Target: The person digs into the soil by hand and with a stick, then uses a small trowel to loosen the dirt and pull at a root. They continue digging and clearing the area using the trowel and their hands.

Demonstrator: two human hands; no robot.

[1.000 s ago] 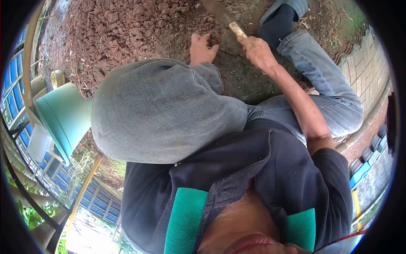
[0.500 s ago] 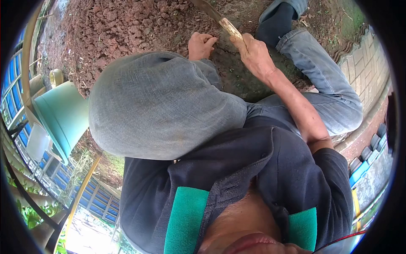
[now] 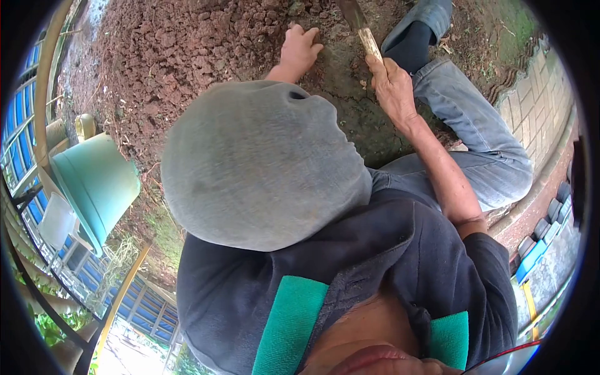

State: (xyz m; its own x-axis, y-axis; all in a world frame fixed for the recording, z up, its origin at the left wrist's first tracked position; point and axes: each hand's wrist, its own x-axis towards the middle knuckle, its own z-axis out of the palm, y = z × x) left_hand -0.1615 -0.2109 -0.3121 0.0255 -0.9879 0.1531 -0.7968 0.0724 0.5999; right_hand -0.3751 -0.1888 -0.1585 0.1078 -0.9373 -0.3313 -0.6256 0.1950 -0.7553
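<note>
My right hand [image 3: 394,86] is wrapped round the pale wooden handle [image 3: 370,44] of a tool. Its dark metal blade [image 3: 352,14] points up and to the left, and the blade's far end is cut off by the top edge of the view. To the left of the tool, my left hand [image 3: 300,49] is over the brown soil [image 3: 237,37], fingers apart and nothing seen in them. The two hands do not touch. A bent knee in grey cloth [image 3: 262,162] hides part of my left arm.
A light green bucket [image 3: 100,181] lies tilted at the left, beside a white container [image 3: 56,219]. My bent leg in grey jeans [image 3: 475,119] is at the right, with a dark shoe [image 3: 419,31] above it. Brick paving [image 3: 537,106] borders the soil farther right.
My left hand has moved up, away from the knee, and its fingers have spread. My right hand has shifted slightly right and down with the tool, whose blade now points more steeply upward.
</note>
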